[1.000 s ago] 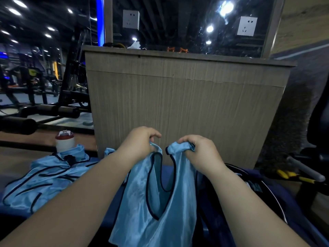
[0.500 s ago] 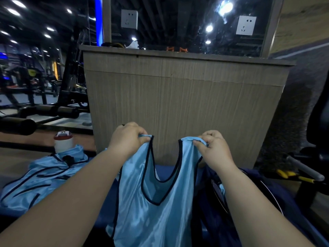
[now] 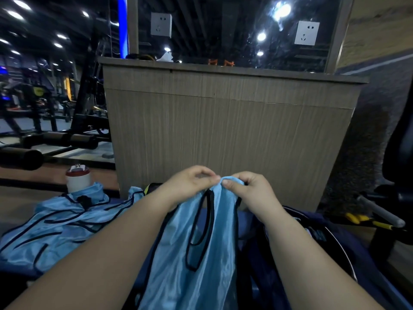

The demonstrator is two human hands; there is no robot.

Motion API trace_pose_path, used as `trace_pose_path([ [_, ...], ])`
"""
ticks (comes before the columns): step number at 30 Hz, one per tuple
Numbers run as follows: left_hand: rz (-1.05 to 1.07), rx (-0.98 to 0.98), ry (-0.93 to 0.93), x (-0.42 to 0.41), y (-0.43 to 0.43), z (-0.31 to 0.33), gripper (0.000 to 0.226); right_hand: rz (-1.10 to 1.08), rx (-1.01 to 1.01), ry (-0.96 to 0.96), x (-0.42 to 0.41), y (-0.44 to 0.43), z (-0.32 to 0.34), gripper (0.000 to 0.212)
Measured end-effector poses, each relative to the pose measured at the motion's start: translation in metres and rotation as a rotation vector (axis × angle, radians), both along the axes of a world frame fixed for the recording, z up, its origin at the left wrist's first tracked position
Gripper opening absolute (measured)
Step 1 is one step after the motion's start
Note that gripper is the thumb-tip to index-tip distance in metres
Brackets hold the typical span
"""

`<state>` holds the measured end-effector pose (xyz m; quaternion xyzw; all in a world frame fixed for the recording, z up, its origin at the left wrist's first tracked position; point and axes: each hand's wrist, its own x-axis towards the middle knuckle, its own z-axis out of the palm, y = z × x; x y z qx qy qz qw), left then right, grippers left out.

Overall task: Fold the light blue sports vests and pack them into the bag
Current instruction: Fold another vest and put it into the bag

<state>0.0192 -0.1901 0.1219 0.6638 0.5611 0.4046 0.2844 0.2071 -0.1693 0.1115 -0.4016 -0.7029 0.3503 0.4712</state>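
A light blue vest with black trim (image 3: 196,260) hangs in front of me, folded lengthwise so its two shoulder straps meet at the top. My left hand (image 3: 190,184) and my right hand (image 3: 248,190) pinch those straps side by side, fingertips almost touching. A pile of more light blue vests (image 3: 55,229) lies at the left. The dark navy bag (image 3: 317,260) sits open at the lower right, partly hidden behind my right forearm.
A wood-grain counter (image 3: 230,135) stands close ahead. A white bottle with a red cap (image 3: 78,179) stands behind the vest pile. Gym machines (image 3: 51,139) fill the left background. A dark chair and a yellow-handled tool (image 3: 366,221) are at the right.
My hands held the vest spread open by its straps, then came together in the middle, bringing the two shoulder straps side by side and folding the vest in half lengthwise.
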Motion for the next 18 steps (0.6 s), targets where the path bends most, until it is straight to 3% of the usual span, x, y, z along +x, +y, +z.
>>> trace_pose_path([
  [2, -0.063, -0.031, 0.058, 0.002, -0.001, -0.003, 0.038, -0.005, 0.02, -0.009, -0.005, 0.001, 0.0, 0.009],
  [5, -0.044, -0.029, 0.147, -0.002, 0.001, 0.0, 0.018, -0.009, -0.004, -0.007, -0.003, 0.0, 0.003, 0.011],
  [8, -0.059, -0.053, 0.11, -0.008, -0.001, 0.005, 0.012, 0.014, -0.073, -0.012, 0.005, 0.003, 0.003, 0.015],
  [13, -0.081, -0.105, 0.022, -0.017, -0.003, 0.012, 0.018, 0.185, -0.234, 0.213, 0.006, 0.007, -0.004, 0.012],
  [18, 0.001, -0.04, 0.208, -0.022, -0.003, 0.019, 0.024, 0.005, -0.121, 0.099, 0.001, 0.016, -0.003, 0.022],
])
